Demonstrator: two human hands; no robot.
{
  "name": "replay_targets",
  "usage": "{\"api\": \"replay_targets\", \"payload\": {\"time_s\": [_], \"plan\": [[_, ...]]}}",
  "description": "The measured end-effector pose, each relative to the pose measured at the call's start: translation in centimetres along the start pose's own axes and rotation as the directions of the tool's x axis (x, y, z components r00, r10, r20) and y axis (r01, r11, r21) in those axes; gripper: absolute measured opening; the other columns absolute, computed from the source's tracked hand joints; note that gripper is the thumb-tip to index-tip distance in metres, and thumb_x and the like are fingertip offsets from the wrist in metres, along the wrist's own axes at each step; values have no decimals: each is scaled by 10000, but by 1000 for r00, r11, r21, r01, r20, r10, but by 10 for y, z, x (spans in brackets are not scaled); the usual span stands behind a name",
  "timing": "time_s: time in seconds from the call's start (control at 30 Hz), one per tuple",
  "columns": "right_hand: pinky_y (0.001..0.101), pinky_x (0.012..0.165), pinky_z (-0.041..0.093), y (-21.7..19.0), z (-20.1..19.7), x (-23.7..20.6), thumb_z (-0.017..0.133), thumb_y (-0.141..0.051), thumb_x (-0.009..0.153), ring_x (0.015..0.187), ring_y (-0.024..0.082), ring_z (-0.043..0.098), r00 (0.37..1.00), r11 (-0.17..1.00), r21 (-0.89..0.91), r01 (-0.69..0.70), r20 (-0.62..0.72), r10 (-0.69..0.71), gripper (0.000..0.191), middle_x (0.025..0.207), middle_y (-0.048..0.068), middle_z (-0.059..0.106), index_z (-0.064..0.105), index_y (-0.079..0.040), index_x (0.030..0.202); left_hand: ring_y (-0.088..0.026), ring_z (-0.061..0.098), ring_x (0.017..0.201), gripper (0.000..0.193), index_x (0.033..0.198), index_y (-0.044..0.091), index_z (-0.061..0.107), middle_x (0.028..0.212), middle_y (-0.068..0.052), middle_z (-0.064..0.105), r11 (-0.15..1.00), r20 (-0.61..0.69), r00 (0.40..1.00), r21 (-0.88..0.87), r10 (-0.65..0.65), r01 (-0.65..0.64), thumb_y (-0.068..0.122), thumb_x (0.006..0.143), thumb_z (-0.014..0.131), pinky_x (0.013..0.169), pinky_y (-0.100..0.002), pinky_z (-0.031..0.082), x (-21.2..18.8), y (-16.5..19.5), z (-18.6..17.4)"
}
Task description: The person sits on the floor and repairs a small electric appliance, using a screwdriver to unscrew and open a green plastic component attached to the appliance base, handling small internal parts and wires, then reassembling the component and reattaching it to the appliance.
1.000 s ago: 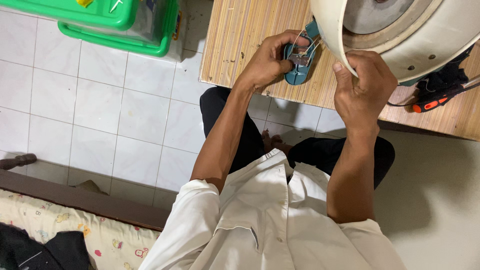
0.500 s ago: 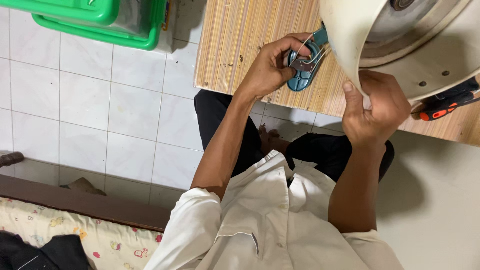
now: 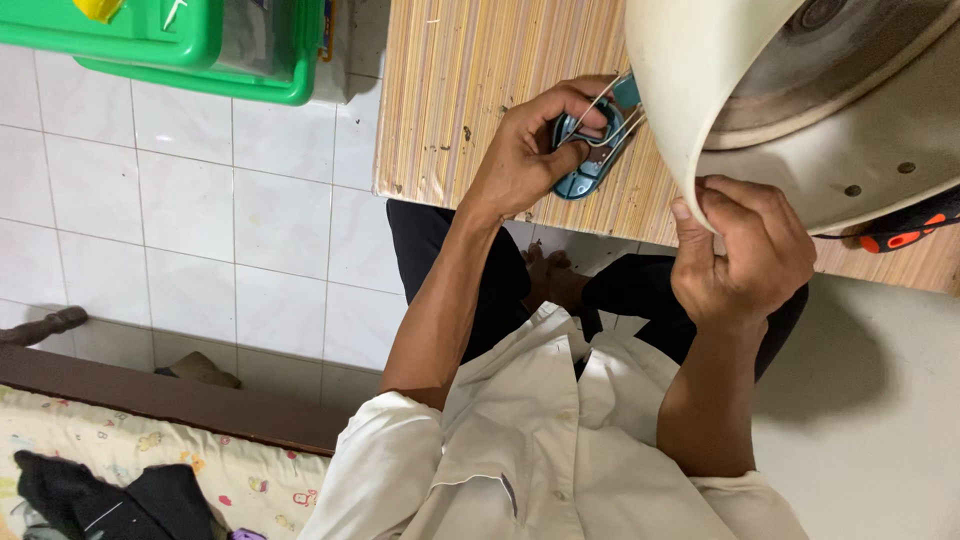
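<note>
My left hand [image 3: 535, 150] grips a small teal-blue oval part [image 3: 592, 150] with a thin wire clip across it, held against the striped wooden table [image 3: 470, 90]. My right hand [image 3: 745, 245] clasps the lower rim of a large cream-coloured round appliance body [image 3: 700, 110], tipped so its grey metal underside [image 3: 810, 70] faces me. The cream rim hides the far end of the teal part.
An orange-and-black tool handle [image 3: 905, 228] lies on the table at the right edge. Green plastic crates [image 3: 200, 45] stand on the white tiled floor [image 3: 180, 210] at upper left. A dark wooden bed frame [image 3: 170, 400] with a patterned sheet runs along the lower left.
The cream appliance body has swung down and left over the table. My right hand slid from beside the teal part down to the appliance's rim. The left hand stays on the teal part.
</note>
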State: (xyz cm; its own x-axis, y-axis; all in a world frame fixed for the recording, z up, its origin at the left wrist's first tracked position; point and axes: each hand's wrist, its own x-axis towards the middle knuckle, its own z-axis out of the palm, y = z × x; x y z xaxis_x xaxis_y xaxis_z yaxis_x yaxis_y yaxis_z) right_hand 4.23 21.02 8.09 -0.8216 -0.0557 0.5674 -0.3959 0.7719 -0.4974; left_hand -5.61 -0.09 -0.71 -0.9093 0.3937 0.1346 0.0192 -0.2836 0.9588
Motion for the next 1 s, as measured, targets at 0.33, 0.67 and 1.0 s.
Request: {"api": "replay_targets", "payload": {"time_s": [0.33, 0.67, 1.0], "plan": [[316, 747, 586, 1, -3, 16, 863, -43, 1016, 927, 271, 742, 999, 999, -22, 37, -18, -37, 200, 1043, 141, 735, 681, 32, 983, -241, 584, 1412, 535, 1125, 63, 698, 1502, -99, 583, 997, 10, 998, -35, -68, 69, -310, 774, 541, 1158, -352, 568, 7, -1, 2], [322, 780, 579, -11, -8, 25, 863, -21, 1042, 907, 254, 729, 1000, 1000, -16, 8, 6, -8, 167, 1017, 129, 728, 705, 28, 1021, -287, 508, 1493, 617, 1143, 54, 705, 1553, -127, 535, 994, 45, 998, -92, -54, 58, -332, 721, 471, 1248, -393, 495, 2, 2, -1], [352, 781, 523, -21, -19, 39, 771, 83, 988, 892, 276, 692, 996, 995, 58, 79, 46, -82, 116, 1001, 139, 700, 673, 44, 1036, -269, 608, 1376, 630, 1289, 60, 633, 1423, -123, 621, 989, 45, 999, -145, -22, 29, -286, 777, 513, 1199, -379, 563, -9, 8, 0]]}}
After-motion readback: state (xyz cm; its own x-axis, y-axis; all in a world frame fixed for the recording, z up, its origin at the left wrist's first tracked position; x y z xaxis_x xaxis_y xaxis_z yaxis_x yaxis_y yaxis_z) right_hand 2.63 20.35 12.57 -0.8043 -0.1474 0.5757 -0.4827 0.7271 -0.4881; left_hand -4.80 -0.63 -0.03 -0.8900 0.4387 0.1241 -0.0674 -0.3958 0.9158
